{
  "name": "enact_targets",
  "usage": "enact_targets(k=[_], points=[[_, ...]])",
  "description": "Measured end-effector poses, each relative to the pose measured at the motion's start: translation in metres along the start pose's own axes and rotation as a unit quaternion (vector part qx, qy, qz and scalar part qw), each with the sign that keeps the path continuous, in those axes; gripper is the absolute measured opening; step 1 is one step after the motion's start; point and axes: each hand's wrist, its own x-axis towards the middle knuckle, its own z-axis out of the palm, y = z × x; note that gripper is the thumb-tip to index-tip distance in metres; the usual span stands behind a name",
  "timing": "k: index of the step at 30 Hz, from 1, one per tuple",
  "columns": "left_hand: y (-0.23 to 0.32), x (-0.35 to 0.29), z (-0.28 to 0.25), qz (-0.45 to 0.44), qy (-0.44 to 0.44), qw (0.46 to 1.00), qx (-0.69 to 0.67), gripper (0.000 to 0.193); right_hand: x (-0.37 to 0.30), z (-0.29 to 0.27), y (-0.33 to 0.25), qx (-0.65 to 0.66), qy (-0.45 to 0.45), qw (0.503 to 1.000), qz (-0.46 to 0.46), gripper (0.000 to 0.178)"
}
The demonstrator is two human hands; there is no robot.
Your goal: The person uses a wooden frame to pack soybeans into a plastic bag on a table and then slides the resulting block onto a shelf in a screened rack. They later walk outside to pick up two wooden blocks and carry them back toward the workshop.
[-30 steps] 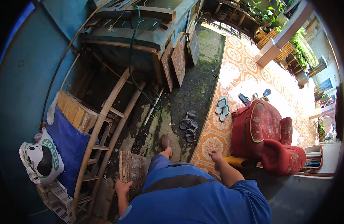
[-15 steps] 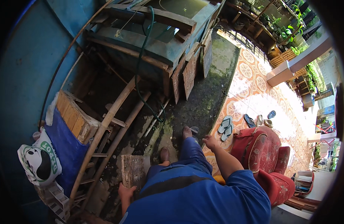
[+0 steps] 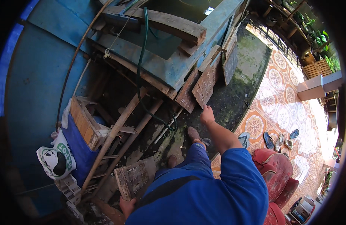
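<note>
At my left side, my left hand grips the lower edge of a weathered wooden panel, fingers wrapped round it. The panel is tilted, and part of it is hidden by my shirt. My right arm reaches forward, and my right hand is closed at the near corner of a brown wooden board. That board leans against the side of a blue tank. Another brown board leans just left of it, and a grey board stands farther along the same side.
A bamboo ladder slants on the left beside a wooden crate and a white sack. A green hose hangs off the tank. To the right are sandals on patterned tiles and a red armchair.
My right hand has moved forward from beside my leg to the brown board's corner. My view has shifted. The left hand keeps its panel, which shows more of its face.
</note>
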Motion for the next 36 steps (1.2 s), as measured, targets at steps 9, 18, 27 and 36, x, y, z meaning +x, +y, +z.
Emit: enact_targets(k=[9, 18, 27, 36], points=[[0.099, -0.047, 0.012, -0.028, -0.026, 0.997, -0.062, 0.064, 0.139, -0.041, -0.043, -0.187, 0.051, 0.976, -0.098, 0.057], [0.123, -0.05, 0.03, -0.008, -0.006, 0.993, -0.117, 0.056, 0.201, -0.045, -0.022, -0.368, 0.118, 0.87, -0.305, 0.027], [0.066, -0.035, 0.042, -0.036, -0.069, 0.986, -0.147, 0.06, 0.204, -0.065, -0.015, -0.472, -0.139, 0.76, -0.426, 0.026], [0.073, -0.04, 0.046, -0.062, -0.023, 0.992, -0.108, 0.063, 0.17, -0.091, -0.047, -0.464, -0.171, 0.742, -0.453, 0.031]])
